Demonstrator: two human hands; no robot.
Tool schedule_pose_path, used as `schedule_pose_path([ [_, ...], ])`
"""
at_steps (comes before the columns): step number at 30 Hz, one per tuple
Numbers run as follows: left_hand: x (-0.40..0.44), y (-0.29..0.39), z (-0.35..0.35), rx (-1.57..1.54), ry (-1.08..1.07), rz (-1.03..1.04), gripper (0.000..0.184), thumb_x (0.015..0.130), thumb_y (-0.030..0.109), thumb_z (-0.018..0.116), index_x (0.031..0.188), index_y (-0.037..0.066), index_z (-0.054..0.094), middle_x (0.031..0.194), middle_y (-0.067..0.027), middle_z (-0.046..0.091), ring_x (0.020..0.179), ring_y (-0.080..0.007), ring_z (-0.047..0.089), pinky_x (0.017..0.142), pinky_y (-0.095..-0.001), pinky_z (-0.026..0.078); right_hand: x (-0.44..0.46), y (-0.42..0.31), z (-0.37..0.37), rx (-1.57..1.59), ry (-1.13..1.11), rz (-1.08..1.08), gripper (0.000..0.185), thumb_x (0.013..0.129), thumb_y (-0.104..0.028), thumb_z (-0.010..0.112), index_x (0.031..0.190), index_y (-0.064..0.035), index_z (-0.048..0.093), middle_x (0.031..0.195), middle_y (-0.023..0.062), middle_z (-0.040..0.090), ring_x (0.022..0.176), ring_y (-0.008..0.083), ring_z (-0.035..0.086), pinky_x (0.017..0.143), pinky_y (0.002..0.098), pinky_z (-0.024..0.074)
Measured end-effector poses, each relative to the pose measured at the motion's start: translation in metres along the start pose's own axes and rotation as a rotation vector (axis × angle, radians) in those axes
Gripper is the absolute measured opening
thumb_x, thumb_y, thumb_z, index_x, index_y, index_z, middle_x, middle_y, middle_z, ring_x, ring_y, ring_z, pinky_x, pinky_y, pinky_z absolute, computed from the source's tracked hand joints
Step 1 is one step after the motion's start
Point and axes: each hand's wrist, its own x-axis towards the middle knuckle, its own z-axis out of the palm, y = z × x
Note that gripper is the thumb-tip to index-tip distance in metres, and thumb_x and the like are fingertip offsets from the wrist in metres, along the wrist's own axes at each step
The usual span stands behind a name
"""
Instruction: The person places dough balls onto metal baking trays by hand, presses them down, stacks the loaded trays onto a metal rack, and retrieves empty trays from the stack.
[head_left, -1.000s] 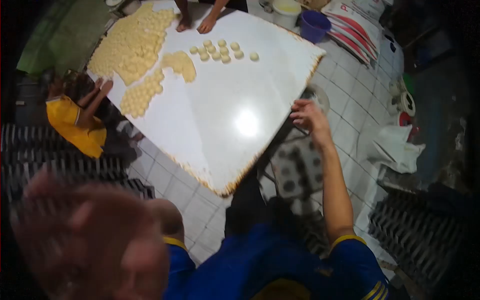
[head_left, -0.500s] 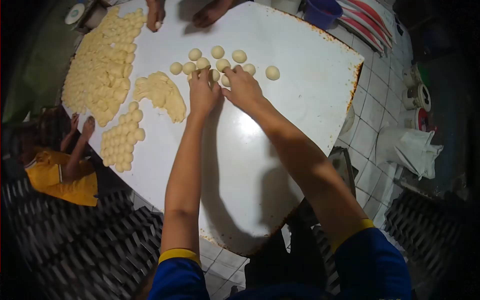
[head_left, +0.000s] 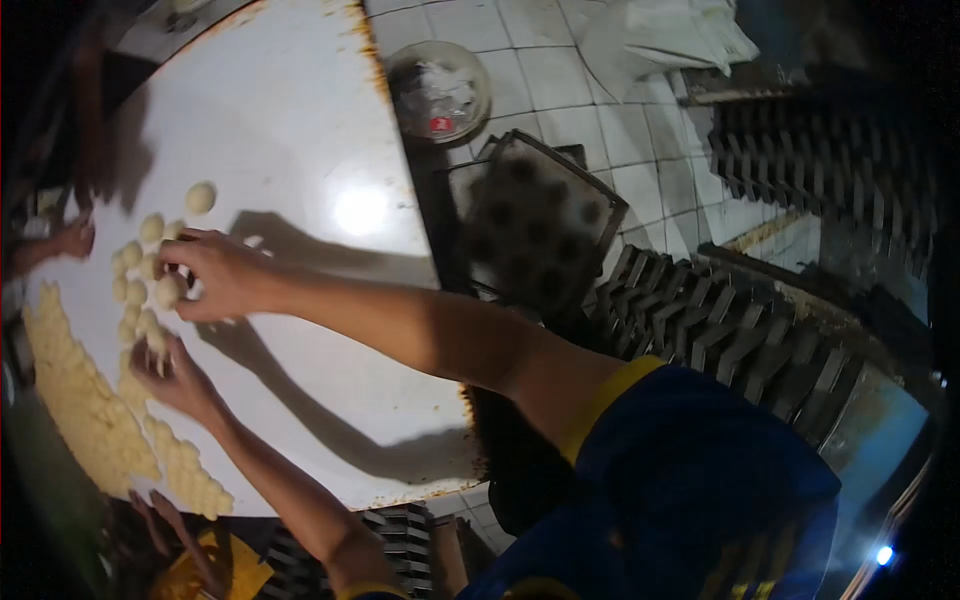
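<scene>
Several round pale dough balls (head_left: 200,197) sit in a loose cluster on the white table (head_left: 300,130), at the left of the head view. My right hand (head_left: 225,275) has its thumb and fingers curled round a dough ball (head_left: 168,291) at the cluster's near side. Lower down, my left hand (head_left: 175,378) bends its fingers against another dough ball (head_left: 149,325); its fingertips are partly hidden and a little blurred. Beyond it lies a wide mass of pale dough pieces (head_left: 80,400), with a smaller group of dough balls (head_left: 190,470) beside it.
A co-worker's hand (head_left: 72,240) is at the table's far left side. Another person in a yellow shirt (head_left: 225,565) is at the bottom left. Right of the rusty table edge are a dark tray (head_left: 540,220), a round bowl (head_left: 465,115), a white sack (head_left: 660,40) and dark slatted racks (head_left: 720,330).
My view has turned to the right, so table, hands and dough appear farther left and rotated. Both hands stay at the cluster, with my right fingers now round a ball.
</scene>
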Motion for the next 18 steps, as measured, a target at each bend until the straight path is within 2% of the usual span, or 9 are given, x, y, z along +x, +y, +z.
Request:
schedule_pose_path([
  [1,-0.038,0.056,0.0,-0.029,0.002,-0.064,0.053,0.1,0.015,0.081,0.143,-0.005,0.057,0.132,-0.017,0.065,0.117,-0.0243,0.064,0.099,-0.0384,0.058,-0.033,-0.008,-0.029,0.133,0.1,-0.039,0.046,0.083,-0.017,0.087,0.124,-0.0071,0.069,0.121,0.0115,0.07,0.099,0.0257,0.075,0.083,0.0382,0.0635],
  [2,-0.077,0.091,0.004,-0.048,-0.017,-0.072,0.049,0.101,0.013,0.079,0.142,-0.005,0.057,0.131,-0.0169,0.064,0.117,-0.0249,0.063,0.1,-0.0395,0.058,-0.072,-0.029,-0.076,0.308,0.094,0.113,0.046,0.086,-0.009,0.088,0.127,-0.0085,0.067,0.126,0.0053,0.068,0.103,0.0155,0.073,0.077,0.0304,0.065],
  [3,-0.115,0.124,0.013,-0.061,-0.035,-0.078,0.046,0.102,0.01,0.077,0.141,-0.005,0.057,0.13,-0.0168,0.063,0.118,-0.0254,0.063,0.101,-0.0406,0.059,-0.113,-0.043,-0.122,0.381,0.156,0.201,0.045,0.09,-0.003,0.086,0.13,-0.0082,0.067,0.129,0.0023,0.065,0.106,0.0116,0.072,0.074,0.0266,0.0655],
  [5,-0.21,0.189,0.057,-0.323,-0.164,-0.029,0.045,0.103,0.002,0.074,0.143,-0.005,0.055,0.139,-0.0168,0.06,0.128,-0.0259,0.061,0.108,-0.0391,0.056,-0.205,-0.026,-0.207,0.168,0.376,0.284,0.041,0.093,-0.007,0.087,0.128,-0.0056,0.066,0.133,0.0044,0.066,0.109,0.0136,0.073,0.085,0.0267,0.0661],
  [6,-0.257,0.213,0.092,-0.406,-0.262,-0.09,0.046,0.101,-0.001,0.074,0.142,-0.002,0.055,0.142,-0.0144,0.059,0.13,-0.0267,0.061,0.113,-0.0424,0.053,-0.254,-0.017,-0.261,-0.331,0.37,0.091,0.038,0.095,-0.007,0.086,0.128,-0.0053,0.067,0.134,0.0068,0.067,0.112,0.0158,0.072,0.093,0.0278,0.0635],
  [8,-0.32,0.258,0.17,-0.484,-0.582,-0.19,0.048,0.09,-0.003,0.079,0.134,0.004,0.061,0.135,-0.013,0.059,0.129,-0.0286,0.061,0.111,-0.0409,0.053,-0.357,0.037,-0.326,-0.025,0.672,0.386,0.038,0.097,-0.01,0.084,0.13,-0.0041,0.067,0.134,0.0094,0.067,0.117,0.0197,0.072,0.095,0.0332,0.0633],
  [10,-0.384,0.242,0.275,-0.46,-0.681,-0.219,0.046,0.09,0.003,0.082,0.132,0.003,0.064,0.13,-0.0106,0.064,0.122,-0.0249,0.064,0.109,-0.0378,0.051,-0.442,0.085,-0.393,-0.163,0.744,0.68,0.041,0.097,-0.012,0.084,0.133,-0.0054,0.065,0.131,0.0106,0.068,0.116,0.0226,0.074,0.097,0.036,0.0637],
  [14,-0.458,0.162,0.473,-0.386,-0.945,-0.057,0.043,0.087,0.003,0.082,0.128,0.004,0.067,0.122,-0.0145,0.066,0.118,-0.0248,0.067,0.097,-0.0384,0.057,-0.532,0.188,-0.474,-0.407,0.781,0.719,0.04,0.096,-0.011,0.084,0.132,-0.007,0.066,0.127,0.0138,0.071,0.114,0.028,0.077,0.095,0.04,0.0646],
  [18,-0.476,0.109,0.592,-0.153,-0.953,0.355,0.046,0.083,0.001,0.077,0.127,0.003,0.065,0.121,-0.0205,0.061,0.114,-0.0447,0.061,0.101,-0.0509,0.051,-0.559,0.259,-0.517,-0.504,0.739,0.727,0.042,0.092,-0.009,0.085,0.131,-0.0072,0.068,0.127,0.0162,0.07,0.115,0.0316,0.077,0.093,0.0428,0.0644],
])
